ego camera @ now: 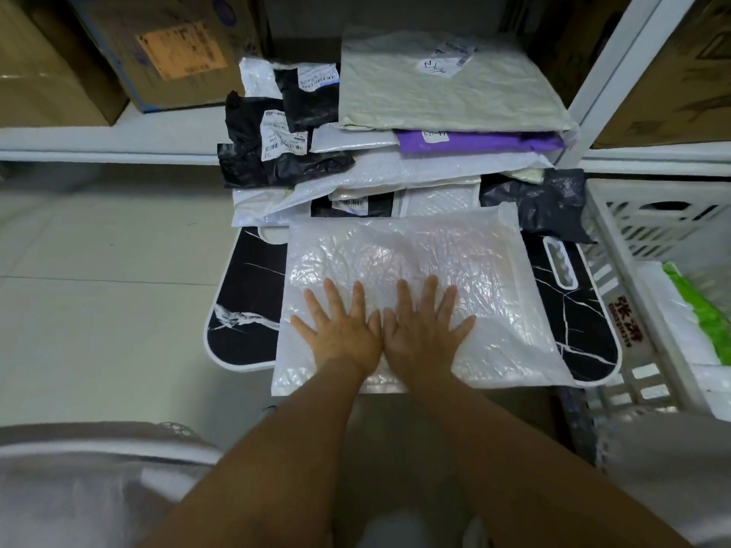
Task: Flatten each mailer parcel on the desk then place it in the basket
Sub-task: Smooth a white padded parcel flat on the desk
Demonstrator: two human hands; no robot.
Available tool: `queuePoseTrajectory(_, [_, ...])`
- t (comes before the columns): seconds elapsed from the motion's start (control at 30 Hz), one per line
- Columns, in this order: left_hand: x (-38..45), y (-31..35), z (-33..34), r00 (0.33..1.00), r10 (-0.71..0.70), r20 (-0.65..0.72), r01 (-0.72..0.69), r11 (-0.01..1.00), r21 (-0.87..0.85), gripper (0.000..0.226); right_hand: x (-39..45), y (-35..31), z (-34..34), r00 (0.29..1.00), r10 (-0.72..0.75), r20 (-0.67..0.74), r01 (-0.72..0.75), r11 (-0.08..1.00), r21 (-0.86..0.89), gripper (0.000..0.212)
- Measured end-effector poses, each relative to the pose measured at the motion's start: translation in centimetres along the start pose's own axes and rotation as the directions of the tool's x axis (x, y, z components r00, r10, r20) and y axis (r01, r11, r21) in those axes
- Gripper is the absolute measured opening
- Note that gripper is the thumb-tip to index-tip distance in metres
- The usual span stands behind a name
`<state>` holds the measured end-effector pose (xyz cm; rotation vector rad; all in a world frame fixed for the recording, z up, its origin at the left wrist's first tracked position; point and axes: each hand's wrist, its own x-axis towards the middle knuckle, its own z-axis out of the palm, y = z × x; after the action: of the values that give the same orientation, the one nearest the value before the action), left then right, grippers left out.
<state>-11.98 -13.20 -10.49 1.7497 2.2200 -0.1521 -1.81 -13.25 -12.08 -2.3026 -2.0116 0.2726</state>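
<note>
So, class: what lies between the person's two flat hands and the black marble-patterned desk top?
The white bubble mailer, in the head view.

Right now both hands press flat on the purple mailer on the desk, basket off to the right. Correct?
Not quite: the head view shows the left hand and right hand pressing flat on the white bubble mailer, not the purple mailer in the pile behind. The basket is at right.

The light is soft and even. The white bubble mailer [415,278] shines under my hands. The edges bend, and my shirt [79,488] looks blurry.
</note>
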Motion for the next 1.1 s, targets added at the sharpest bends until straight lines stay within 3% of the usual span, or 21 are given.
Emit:
queuePoseTrajectory(0.33, [0.5, 0.1, -0.8, 1.000, 0.005, 0.030, -0.004, 1.000, -0.013, 0.060, 0.5, 0.3, -0.3, 0.998, -0.065, -0.008, 0.064, 0.998, -0.022, 0.058])
queuePoseTrajectory(0.43, [0.0, 2.0, -1.1, 0.998, -0.030, -0.060, 0.031, 0.999, 0.021, 0.061, 0.3, 1.4, -1.5, 0.996, -0.022, -0.088, 0.023, 1.000, 0.013, 0.056])
queuePoseTrajectory(0.5, [-0.3, 3.5, -0.8, 0.988, 0.094, -0.119, -0.091, 0.995, 0.032, 0.060, 0.2, 2.8, -2.1, 0.992, 0.077, -0.101, -0.078, 0.997, -0.010, 0.060])
queuePoseTrajectory(0.6, [-0.6, 5.0, -0.2, 0.947, 0.318, -0.049, -0.316, 0.948, 0.042, 0.058, 0.2, 4.9, -2.1, 0.990, 0.144, 0.008, -0.144, 0.988, -0.055, 0.062])
queuePoseTrajectory(0.77, [-0.2, 5.1, 0.4, 0.944, 0.330, 0.001, -0.329, 0.940, 0.096, 0.057, 0.5, 5.5, -2.4, 0.985, 0.142, 0.102, -0.135, 0.988, -0.074, 0.063])
queuePoseTrajectory(0.9, [0.0, 5.6, -0.3, 0.934, 0.344, -0.091, -0.335, 0.937, 0.101, 0.048, 1.3, 6.1, -4.4, 0.998, 0.050, -0.045, -0.058, 0.976, -0.212, 0.050])
queuePoseTrajectory(1.0, [0.8, 7.0, -1.4, 0.903, 0.353, -0.244, -0.353, 0.934, 0.047, 0.037, 3.5, 6.3, -5.7, 0.970, 0.013, -0.245, -0.052, 0.987, -0.155, 0.036])
queuePoseTrajectory(1.03, [1.3, 7.7, -1.7, 0.900, 0.348, -0.263, -0.355, 0.935, 0.025, 0.038, 4.5, 6.4, -6.1, 0.963, -0.001, -0.268, -0.035, 0.991, -0.129, 0.037])
queuePoseTrajectory(1.1, [2.7, 8.7, -2.0, 0.918, 0.342, -0.200, -0.346, 0.938, 0.015, 0.049, 6.5, 6.9, -6.3, 0.989, -0.033, -0.144, 0.021, 0.996, -0.085, 0.049])
